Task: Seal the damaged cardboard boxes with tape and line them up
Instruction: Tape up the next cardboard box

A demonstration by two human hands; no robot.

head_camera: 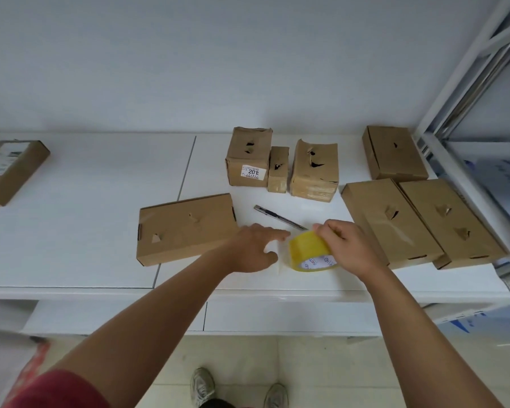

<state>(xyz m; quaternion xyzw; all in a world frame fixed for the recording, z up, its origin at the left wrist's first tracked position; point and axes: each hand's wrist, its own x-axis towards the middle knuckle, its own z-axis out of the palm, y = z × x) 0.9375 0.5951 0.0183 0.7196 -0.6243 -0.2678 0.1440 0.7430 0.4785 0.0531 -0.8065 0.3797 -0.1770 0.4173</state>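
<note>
My right hand (pixel 346 245) grips a yellow tape roll (pixel 308 252) just above the white table (pixel 71 231). My left hand (pixel 255 248) pinches the clear free end of the tape (pixel 280 256), pulled a short way off the roll. A flat cardboard box (pixel 186 228) with two torn holes lies just left of my left hand. Three small torn boxes (pixel 280 164) stand in a group behind the hands. Two long flat torn boxes (pixel 418 222) lie side by side at the right, with another torn box (pixel 393 153) behind them.
A utility knife (pixel 278 217) lies on the table just behind the tape roll. A labelled box (pixel 9 170) sits at the far left. A metal shelf frame (pixel 465 119) rises at the right edge. The wall is close behind the table.
</note>
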